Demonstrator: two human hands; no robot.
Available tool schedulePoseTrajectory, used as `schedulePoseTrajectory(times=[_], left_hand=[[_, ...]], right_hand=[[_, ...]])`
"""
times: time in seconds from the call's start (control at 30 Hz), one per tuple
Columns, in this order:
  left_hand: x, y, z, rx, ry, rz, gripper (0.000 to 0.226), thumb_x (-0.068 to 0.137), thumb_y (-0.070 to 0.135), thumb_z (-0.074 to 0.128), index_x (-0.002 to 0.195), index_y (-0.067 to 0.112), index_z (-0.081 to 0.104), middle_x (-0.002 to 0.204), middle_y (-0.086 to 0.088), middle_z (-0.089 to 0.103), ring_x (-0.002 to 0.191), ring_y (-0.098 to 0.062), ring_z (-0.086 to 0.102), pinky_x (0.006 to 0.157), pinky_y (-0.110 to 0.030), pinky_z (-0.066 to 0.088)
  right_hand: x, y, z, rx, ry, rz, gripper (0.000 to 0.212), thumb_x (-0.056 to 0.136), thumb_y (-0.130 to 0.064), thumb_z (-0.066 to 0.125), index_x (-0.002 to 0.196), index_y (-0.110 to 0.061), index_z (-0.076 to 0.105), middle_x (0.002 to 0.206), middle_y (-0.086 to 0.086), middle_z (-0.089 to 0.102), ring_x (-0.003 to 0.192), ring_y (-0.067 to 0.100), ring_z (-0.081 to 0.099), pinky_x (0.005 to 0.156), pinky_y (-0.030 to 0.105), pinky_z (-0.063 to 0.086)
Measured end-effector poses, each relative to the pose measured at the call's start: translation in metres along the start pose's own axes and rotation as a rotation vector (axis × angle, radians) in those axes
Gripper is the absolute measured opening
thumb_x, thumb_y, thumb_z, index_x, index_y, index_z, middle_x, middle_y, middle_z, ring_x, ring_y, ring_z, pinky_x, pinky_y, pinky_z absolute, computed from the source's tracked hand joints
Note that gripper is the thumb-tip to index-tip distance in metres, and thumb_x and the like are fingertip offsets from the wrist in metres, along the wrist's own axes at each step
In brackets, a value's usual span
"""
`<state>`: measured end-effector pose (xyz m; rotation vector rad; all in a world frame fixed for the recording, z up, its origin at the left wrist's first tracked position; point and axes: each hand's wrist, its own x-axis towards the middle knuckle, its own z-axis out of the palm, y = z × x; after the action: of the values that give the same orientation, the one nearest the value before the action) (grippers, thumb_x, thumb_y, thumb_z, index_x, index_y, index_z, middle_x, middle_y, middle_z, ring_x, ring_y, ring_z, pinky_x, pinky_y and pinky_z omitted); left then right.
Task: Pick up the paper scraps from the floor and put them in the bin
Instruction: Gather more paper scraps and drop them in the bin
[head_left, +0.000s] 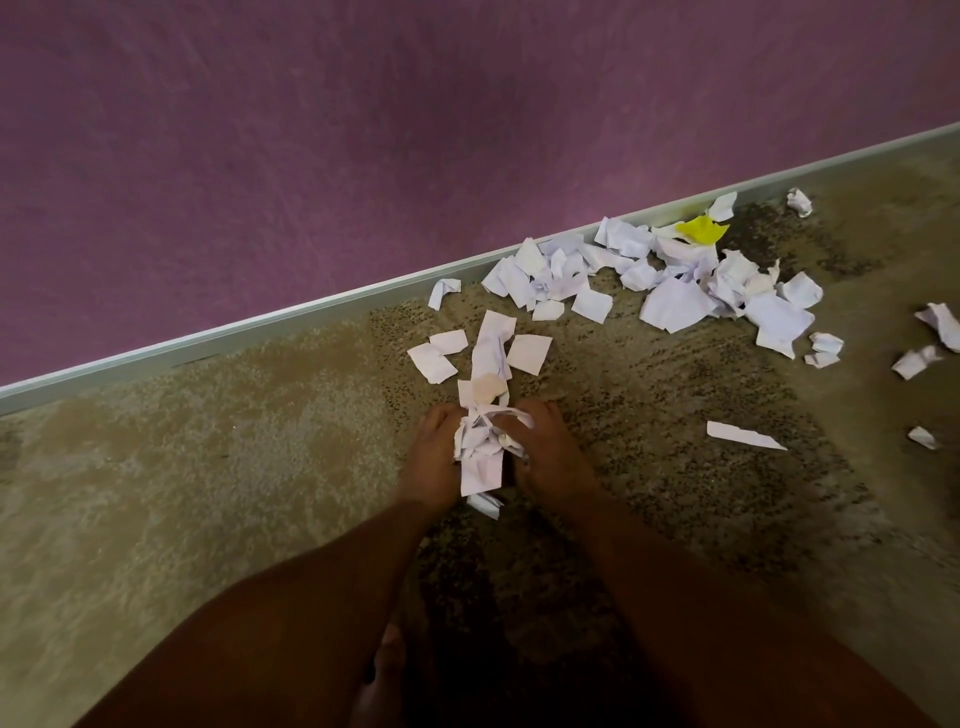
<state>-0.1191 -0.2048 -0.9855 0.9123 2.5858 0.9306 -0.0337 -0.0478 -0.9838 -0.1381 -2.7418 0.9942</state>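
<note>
Your left hand (434, 457) and right hand (553, 452) press a bunch of paper scraps (483, 447) between curled fingers, low over the carpet (208, 467). They're light, limp and slippery, so squeeze from both sides. Rightward, one big pile (675, 275) by the baseboard (311, 317), roughly eight strays; no bin visible.

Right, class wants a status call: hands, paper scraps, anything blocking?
Left hand and right hand both clamped on a bundle of scraps. Big pile by the skirting board, strays on carpet. No bin in view. Nothing blocking.
</note>
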Motion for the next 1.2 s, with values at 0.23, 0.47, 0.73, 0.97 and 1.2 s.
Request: schedulePoseTrajectory(times=[0.23,0.47,0.73,0.97,1.2], left_hand=[[0.002,0.025,-0.005,-0.217,0.056,-0.145,0.025,0.090,0.027,0.059,0.108,0.012,0.068,0.110,-0.005,0.064,0.102,-0.020,0.058,0.090,-0.031,0.044],[0.017,0.056,-0.011,-0.318,0.033,-0.239,0.020,0.096,0.007,0.058,0.097,0.025,0.065,0.098,0.006,0.064,0.091,-0.003,0.059,0.081,-0.003,0.042],[0.040,0.097,-0.018,-0.212,-0.006,-0.191,0.015,0.096,0.000,0.051,0.100,0.011,0.062,0.101,-0.008,0.062,0.101,-0.022,0.054,0.085,-0.020,0.039],[0.057,0.156,-0.039,-0.159,-0.034,-0.114,0.042,0.095,-0.003,0.051,0.137,0.002,0.048,0.135,-0.017,0.056,0.122,-0.029,0.054,0.098,-0.026,0.040],[0.074,0.216,-0.050,-0.245,-0.061,-0.082,0.030,0.098,0.018,0.055,0.124,0.002,0.057,0.124,-0.013,0.061,0.119,-0.026,0.056,0.100,-0.029,0.041]], right_hand=[[-0.003,-0.008,0.009,0.190,0.078,0.180,0.038,0.083,-0.006,0.068,0.121,-0.006,0.065,0.115,0.022,0.055,0.102,0.031,0.059,0.084,0.019,0.044],[0.000,-0.018,-0.013,0.319,0.229,0.335,0.046,0.082,-0.007,0.073,0.125,0.001,0.061,0.115,0.025,0.054,0.100,0.014,0.051,0.082,0.003,0.037],[0.009,-0.010,-0.051,0.293,0.290,0.487,0.042,0.086,-0.010,0.068,0.125,0.003,0.059,0.124,0.023,0.056,0.117,0.032,0.055,0.092,0.017,0.037],[0.015,-0.011,-0.105,0.224,0.369,0.474,0.046,0.085,-0.015,0.072,0.128,-0.005,0.059,0.118,0.022,0.057,0.109,0.032,0.058,0.084,0.023,0.039],[0.013,-0.022,-0.168,0.219,0.464,0.448,0.050,0.078,-0.020,0.077,0.125,-0.010,0.062,0.109,0.017,0.060,0.100,0.023,0.057,0.086,0.024,0.041]])
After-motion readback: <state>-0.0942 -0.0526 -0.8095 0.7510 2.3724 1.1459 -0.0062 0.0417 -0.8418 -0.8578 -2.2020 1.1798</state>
